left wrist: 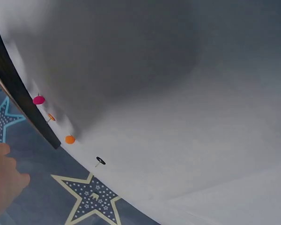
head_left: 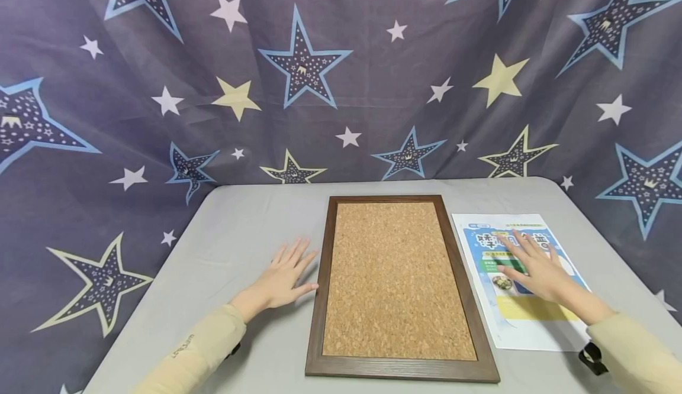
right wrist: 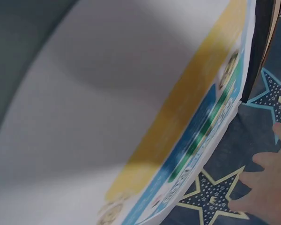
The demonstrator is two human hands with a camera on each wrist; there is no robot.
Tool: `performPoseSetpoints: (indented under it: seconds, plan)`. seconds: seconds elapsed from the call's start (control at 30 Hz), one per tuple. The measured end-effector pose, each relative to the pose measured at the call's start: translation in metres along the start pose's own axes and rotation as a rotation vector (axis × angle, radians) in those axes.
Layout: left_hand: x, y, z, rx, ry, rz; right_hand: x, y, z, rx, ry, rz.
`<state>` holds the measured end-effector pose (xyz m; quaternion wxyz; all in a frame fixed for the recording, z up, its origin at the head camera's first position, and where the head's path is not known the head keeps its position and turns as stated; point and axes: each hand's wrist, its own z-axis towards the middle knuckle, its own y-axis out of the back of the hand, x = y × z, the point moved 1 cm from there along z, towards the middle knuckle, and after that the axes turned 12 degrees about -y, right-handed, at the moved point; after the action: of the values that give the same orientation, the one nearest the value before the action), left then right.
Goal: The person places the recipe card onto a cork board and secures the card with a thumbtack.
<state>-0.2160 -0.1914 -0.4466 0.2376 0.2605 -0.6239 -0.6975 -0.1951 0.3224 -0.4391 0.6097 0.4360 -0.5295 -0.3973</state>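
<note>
corkboard (head_left: pixel 399 281) lies flat in the middle, the left hand (head_left: pixel 284 273) beside its left edge and the right hand (head_left: pixel 539 271) over the poster (head_left: pixel 508 306) to the right, both with fingers spread, gripping nothing. pins (left wrist: pixel 70 139) lie loose just left of the corkboard, so a careless left sweep might scatter them or prick a finger; a dragging right palm could crease the poster.
</note>
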Motion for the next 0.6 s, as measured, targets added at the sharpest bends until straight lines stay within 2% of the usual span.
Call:
performPoseSetpoints:
  seconds: [0.33, 0.6]
  plan:
    - [-0.004, -0.002, 0.001, -0.014, -0.071, 0.003, -0.023, -0.001, 0.001, -0.014, -0.021, 0.036]
    - [-0.008, -0.005, 0.002, 0.009, -0.085, -0.048, -0.039, 0.000, -0.001, -0.017, -0.050, 0.100]
